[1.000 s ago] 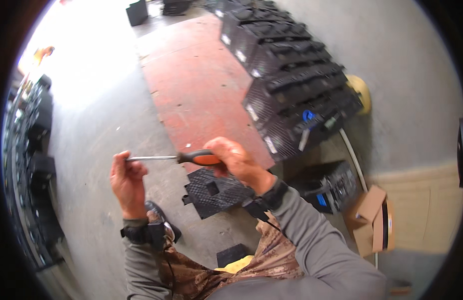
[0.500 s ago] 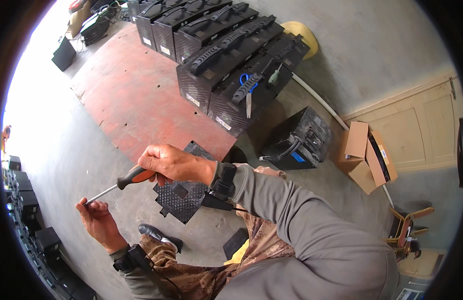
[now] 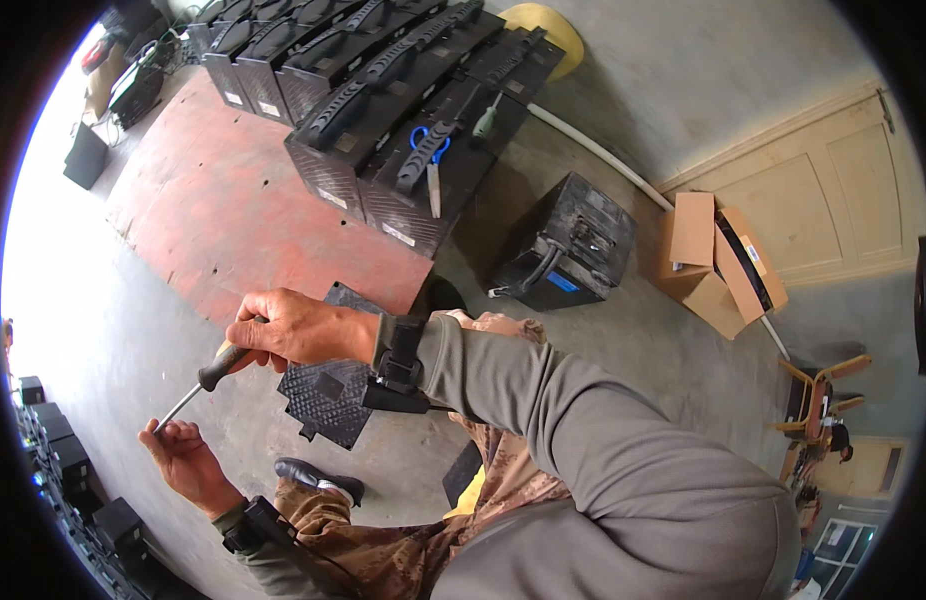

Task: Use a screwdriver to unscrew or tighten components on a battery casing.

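My right hand (image 3: 305, 330) is closed around the dark handle of a screwdriver (image 3: 221, 371), whose metal shaft slants down to the left. At the tip, the thumb and fingers of my left hand (image 3: 198, 472) pinch together; whether a small screw sits between them I cannot make out. Below my right hand lies a black textured plate (image 3: 326, 408) with a notched edge, partly covered by that hand and wrist. Both wrists wear black straps.
Several black cases with handles (image 3: 383, 100) stand on a reddish board (image 3: 233, 200); blue-handled scissors (image 3: 434, 185) and a green-handled tool (image 3: 486, 120) lie on the nearest. A black case (image 3: 568, 245) and an open cardboard box (image 3: 718, 262) stand to the right. Black units (image 3: 71, 455) line the left.
The view has swung, so the cases and board sit further left and higher. The screwdriver handle has turned, hiding most of its orange part. Both hands keep their grip.
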`<state>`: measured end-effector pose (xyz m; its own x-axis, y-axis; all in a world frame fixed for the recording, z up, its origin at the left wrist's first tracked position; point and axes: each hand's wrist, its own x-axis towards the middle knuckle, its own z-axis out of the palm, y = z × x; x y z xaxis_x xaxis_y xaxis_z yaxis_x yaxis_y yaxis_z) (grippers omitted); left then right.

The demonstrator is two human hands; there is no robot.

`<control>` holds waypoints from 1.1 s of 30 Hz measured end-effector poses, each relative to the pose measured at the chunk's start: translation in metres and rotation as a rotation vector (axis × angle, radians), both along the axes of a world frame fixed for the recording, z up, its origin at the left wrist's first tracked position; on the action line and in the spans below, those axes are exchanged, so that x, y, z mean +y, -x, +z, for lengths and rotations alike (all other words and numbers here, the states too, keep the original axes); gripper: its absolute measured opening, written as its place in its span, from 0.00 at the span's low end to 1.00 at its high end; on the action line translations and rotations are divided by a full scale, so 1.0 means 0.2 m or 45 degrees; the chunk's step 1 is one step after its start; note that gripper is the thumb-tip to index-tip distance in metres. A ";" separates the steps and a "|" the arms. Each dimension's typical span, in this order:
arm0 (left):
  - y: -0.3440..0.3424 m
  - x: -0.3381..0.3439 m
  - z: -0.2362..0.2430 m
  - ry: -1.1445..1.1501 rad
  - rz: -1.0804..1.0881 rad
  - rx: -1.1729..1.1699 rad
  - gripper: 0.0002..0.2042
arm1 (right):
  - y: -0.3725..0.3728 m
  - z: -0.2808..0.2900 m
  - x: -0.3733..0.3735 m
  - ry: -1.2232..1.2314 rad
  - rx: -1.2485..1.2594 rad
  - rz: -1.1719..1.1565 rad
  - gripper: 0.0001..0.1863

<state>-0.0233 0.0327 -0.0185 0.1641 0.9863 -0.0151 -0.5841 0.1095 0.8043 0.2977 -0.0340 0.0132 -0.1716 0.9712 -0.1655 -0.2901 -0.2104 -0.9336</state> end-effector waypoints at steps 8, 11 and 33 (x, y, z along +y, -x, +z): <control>-0.09 -0.01 -0.05 0.038 -0.047 0.011 0.17 | -0.06 -0.02 -0.12 -0.309 -0.274 -0.188 0.22; -0.15 -0.03 -0.04 0.062 -0.069 -0.014 0.17 | -0.11 0.00 -0.17 -0.227 -0.080 -0.196 0.19; -0.17 0.06 -0.06 0.053 -0.075 -0.024 0.17 | -0.16 0.03 -0.14 -0.251 -0.369 -0.101 0.22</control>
<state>0.0100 0.0448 -0.0305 0.2222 0.9736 -0.0519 -0.5908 0.1768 0.7872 0.3294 -0.0625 0.0192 -0.0678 0.9977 -0.0045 -0.0157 -0.0056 -0.9999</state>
